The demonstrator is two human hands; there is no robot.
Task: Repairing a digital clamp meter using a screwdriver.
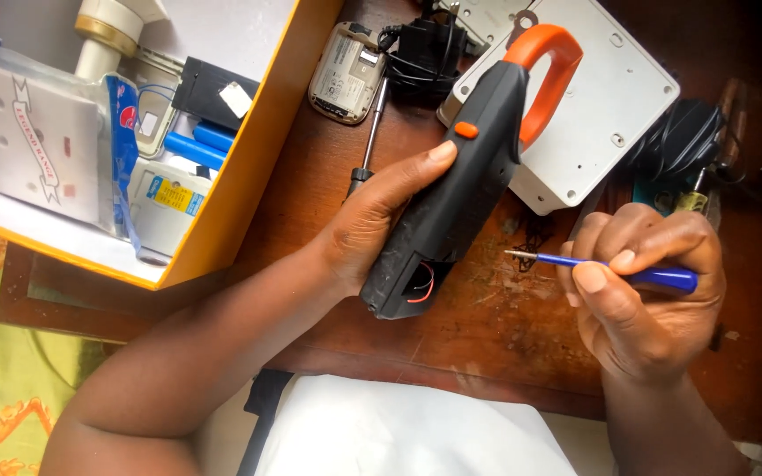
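a yellow-edged box (249,150) of small parts is seen at the left of a scratched dark wooden table (504,326). a black tool with an orange handle (460,189) is gripped above it by the left hand (372,220), fingers wrapped round; a blue screwdriver (615,269) is pinched in the right hand (650,291), beside a white casing (593,97).

The left hand (372,220) grips a black plastic handheld tool with an orange loop handle (460,189) above the wooden counter (504,326); the right hand (646,291) holds a slim blue-handled screwdriver (610,269).
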